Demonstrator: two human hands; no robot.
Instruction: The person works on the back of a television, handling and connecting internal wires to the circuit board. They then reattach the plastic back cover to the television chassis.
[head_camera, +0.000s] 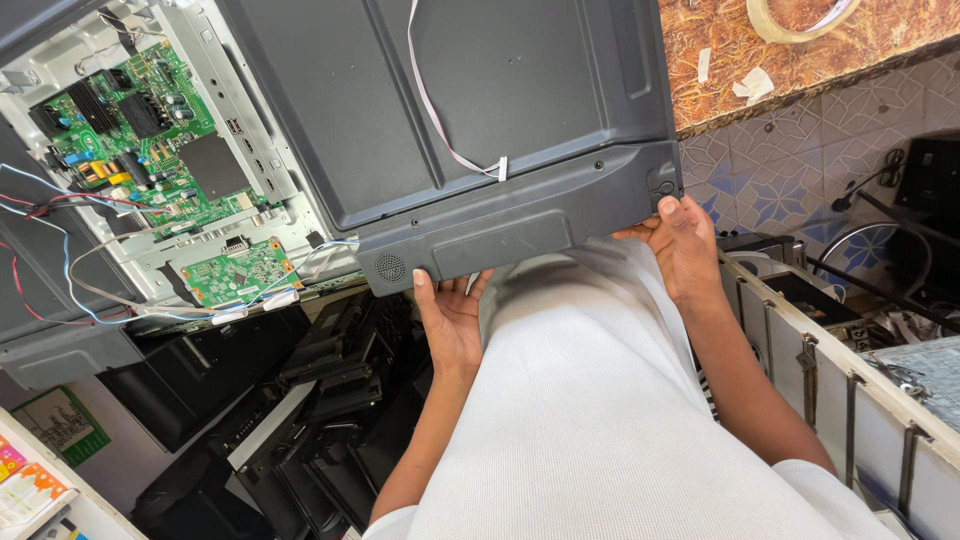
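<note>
From my remote view this is an electronics repair workshop. Evidence: an opened flat-panel television chassis (150, 150) exposes a green main circuit board (130, 130) and a smaller green board (238, 272), with loose red, blue and white wires (60, 250) trailing from them. A stack of black television back covers and stands (320, 420) lies on the floor below. A roll of tape (800, 20) sits on the brown patterned worktop (730, 60). Black cables (870, 180) hang against the tiled wall (790, 170).
</note>
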